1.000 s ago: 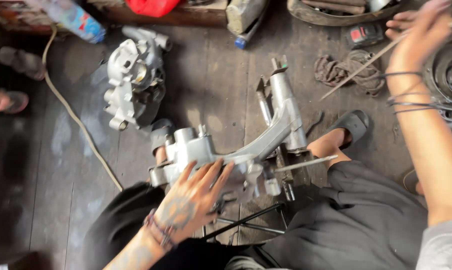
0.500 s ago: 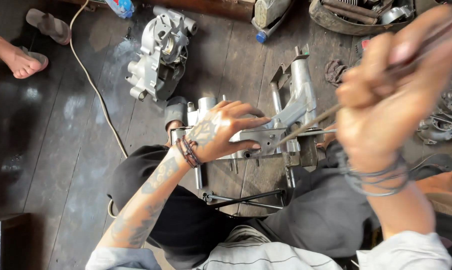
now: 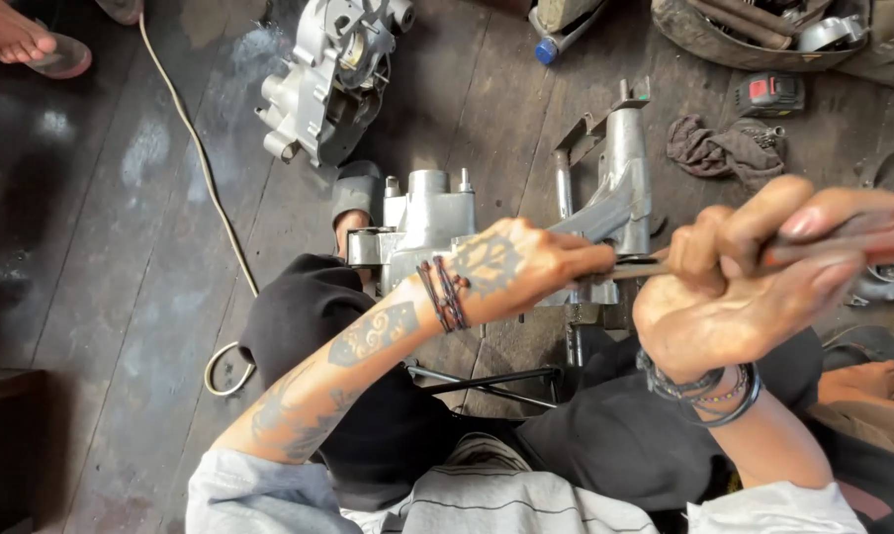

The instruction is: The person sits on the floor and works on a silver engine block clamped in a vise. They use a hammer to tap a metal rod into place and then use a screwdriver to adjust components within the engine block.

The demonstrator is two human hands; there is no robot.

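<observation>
Fingers [image 3: 734, 237] around metal rod [image 3: 640, 268]
</observation>
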